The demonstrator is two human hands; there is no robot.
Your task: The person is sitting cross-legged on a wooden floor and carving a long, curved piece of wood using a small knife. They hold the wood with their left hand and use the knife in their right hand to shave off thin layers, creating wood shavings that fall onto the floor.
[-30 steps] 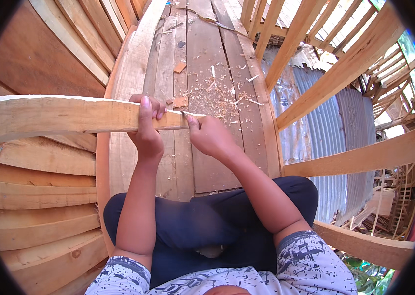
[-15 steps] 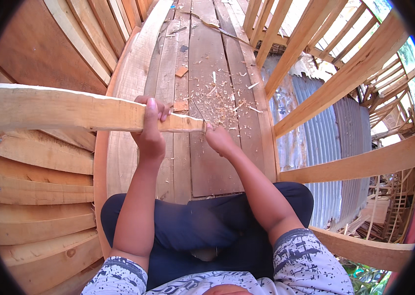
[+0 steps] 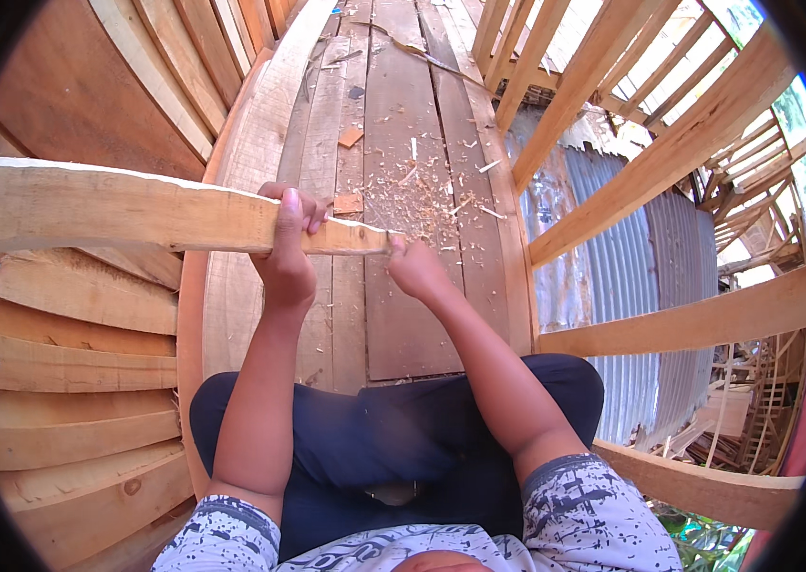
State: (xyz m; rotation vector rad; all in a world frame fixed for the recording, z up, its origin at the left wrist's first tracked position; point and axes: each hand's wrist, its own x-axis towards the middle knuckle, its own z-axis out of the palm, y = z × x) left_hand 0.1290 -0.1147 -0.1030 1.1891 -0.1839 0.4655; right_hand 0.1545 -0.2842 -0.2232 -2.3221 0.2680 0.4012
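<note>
A long, pale wooden board (image 3: 126,205) runs in from the left edge and narrows to a tip in front of me. My left hand (image 3: 287,234) is closed around it near the narrow end, thumb over the near face and fingers over the top. At the tip, my right hand (image 3: 413,267) is closed with its thumb against the wood. It appears to hold a thin blade, now mostly hidden by the fist and the board. The board's upper edge looks pale and freshly cut.
Curled shavings (image 3: 422,191) and small orange-brown wood scraps (image 3: 351,136) lie on the plank floor (image 3: 403,334). Slatted wooden planks (image 3: 69,362) line the left. On the right stand wooden railings (image 3: 670,324), with corrugated metal sheets (image 3: 622,276) below. My crossed legs (image 3: 393,439) are close beneath.
My right hand has shifted slightly left onto the board's tip. The thin blade that stuck up from it is no longer clearly visible. My left hand keeps its hold on the board.
</note>
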